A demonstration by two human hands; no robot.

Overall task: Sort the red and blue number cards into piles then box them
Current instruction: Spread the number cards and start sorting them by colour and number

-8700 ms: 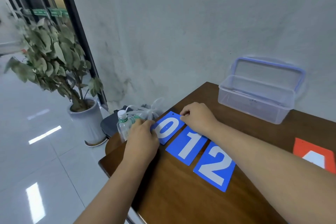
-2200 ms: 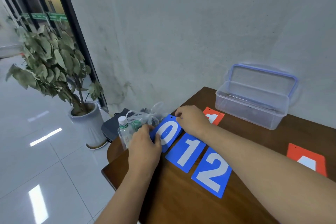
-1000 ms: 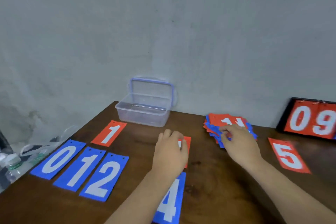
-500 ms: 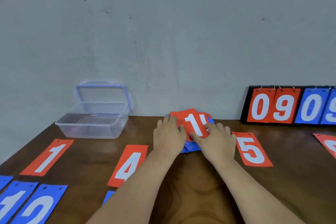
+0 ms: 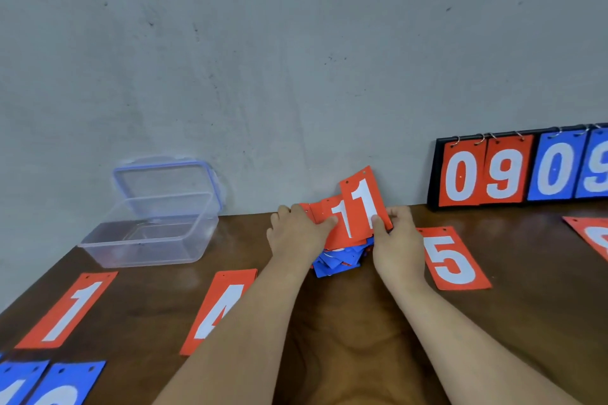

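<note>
Pinching a tilted-up red 1 (image 5: pixel 362 204) in right hand (image 5: pixel 396 242), fingers (image 5: pixel 399 214) curled; gripping another red card (image 5: pixel 324 217) in left hand (image 5: pixel 296 235). Hiding most of the pile (image 5: pixel 339 261) beneath.

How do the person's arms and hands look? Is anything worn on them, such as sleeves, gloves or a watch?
The left forearm and right forearm are bare to the frame edge; no sleeve shows. The left hand and right hand wear no gloves, and no ring, watch or bracelet shows.
</note>
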